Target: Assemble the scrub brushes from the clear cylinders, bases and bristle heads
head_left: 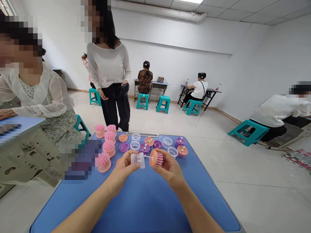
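Observation:
My left hand [122, 171] is closed around a clear plastic cup [137, 160], turned on its side. In my right hand [172, 170] is an orange brush head [154, 158] with pink bristles facing right. A thin white stem [147, 156] sticks out of its back towards the cup; I cannot tell whether the two touch. Just beyond my hands lie purple brush heads with white stems [145, 148], clear rings [135, 146], purple lids [124, 147] and orange lids [123, 138]. To their left, several pink-bristled brushes [109, 149] stand bristles up in a group.
All this lies on a blue table [145, 200]. At the left, a person [39, 87] sits by another table [21, 126]. A person in a white top [109, 64] stands just past the far edge. Others sit on teal stools [143, 101] farther back and at the right.

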Motion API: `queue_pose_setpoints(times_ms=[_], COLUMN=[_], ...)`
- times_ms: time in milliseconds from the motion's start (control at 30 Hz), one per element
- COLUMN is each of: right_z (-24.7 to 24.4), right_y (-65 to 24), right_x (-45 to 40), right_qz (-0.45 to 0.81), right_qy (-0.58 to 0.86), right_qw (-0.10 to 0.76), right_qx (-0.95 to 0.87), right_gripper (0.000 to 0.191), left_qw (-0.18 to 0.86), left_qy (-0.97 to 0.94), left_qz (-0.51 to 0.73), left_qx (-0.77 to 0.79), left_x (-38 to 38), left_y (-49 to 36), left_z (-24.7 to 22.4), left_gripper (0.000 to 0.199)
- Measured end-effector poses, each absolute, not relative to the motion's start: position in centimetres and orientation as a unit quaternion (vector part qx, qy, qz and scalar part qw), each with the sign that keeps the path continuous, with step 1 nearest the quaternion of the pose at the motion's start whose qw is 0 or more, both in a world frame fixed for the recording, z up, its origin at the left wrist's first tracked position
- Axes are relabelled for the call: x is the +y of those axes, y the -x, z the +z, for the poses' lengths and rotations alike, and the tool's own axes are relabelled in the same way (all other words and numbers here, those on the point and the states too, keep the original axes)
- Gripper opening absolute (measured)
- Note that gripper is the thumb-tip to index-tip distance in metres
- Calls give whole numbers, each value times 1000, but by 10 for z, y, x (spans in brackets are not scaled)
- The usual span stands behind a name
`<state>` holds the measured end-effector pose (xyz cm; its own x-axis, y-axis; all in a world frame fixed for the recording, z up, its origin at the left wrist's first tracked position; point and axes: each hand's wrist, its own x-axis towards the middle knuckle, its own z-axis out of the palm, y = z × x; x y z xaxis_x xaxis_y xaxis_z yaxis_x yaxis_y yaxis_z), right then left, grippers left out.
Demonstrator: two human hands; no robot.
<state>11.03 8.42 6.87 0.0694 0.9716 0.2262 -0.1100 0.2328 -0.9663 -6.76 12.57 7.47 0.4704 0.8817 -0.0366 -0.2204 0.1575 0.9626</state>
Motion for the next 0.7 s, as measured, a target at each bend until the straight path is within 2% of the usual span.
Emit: queue_pose_setpoints(times_ms=[400, 700], right_z=[63, 60], right_y=[-111, -112], right_x=[85, 84], right_qz=[419, 406], right_qy=[450, 448], right_qw=[560, 536], right_qx=[-555, -589], right_gripper=[49, 46], left_qw=[686, 675], left_qy=[-528, -549], left_qz=[372, 354], left_qx=[335, 341], left_x=[127, 126], left_y=[66, 66], left_z=[74, 74], left_gripper=[46, 45])
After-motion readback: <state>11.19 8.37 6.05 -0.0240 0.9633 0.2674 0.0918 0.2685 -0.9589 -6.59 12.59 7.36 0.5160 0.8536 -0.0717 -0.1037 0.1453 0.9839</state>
